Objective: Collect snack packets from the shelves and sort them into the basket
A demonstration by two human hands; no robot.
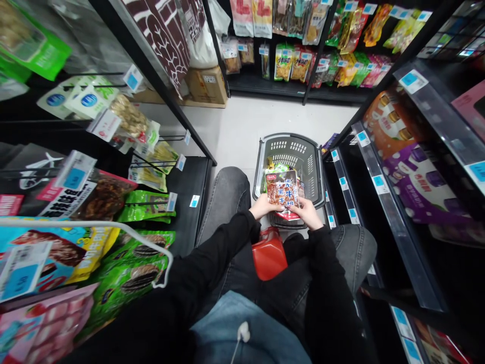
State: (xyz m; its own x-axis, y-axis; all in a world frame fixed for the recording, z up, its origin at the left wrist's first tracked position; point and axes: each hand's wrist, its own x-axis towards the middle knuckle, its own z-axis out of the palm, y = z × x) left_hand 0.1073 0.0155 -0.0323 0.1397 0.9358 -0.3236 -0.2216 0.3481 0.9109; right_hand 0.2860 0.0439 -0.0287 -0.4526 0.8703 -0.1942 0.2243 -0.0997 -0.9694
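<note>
Between my knees I hold up a brown snack packet point(279, 186) with large white and blue lettering. My left hand point(262, 206) grips its lower left corner, fingers closed. At the lower right corner, my right hand point(307, 212) pinches it too. Just beneath and beyond the packet stands a dark grey shopping basket point(311, 169) on the floor, with several bright packets inside, partly covered by the held one. A red bag or pouch point(269, 255) rests in front of me between my legs, below my hands.
Hanging snack bags point(147, 205) with price tags crowd the left rack. Right-hand shelves point(397, 242) carry boxed drinks point(420, 182). Ahead, past the pale floor point(242, 126), are a cardboard box point(206, 86) and another snack rack point(261, 83).
</note>
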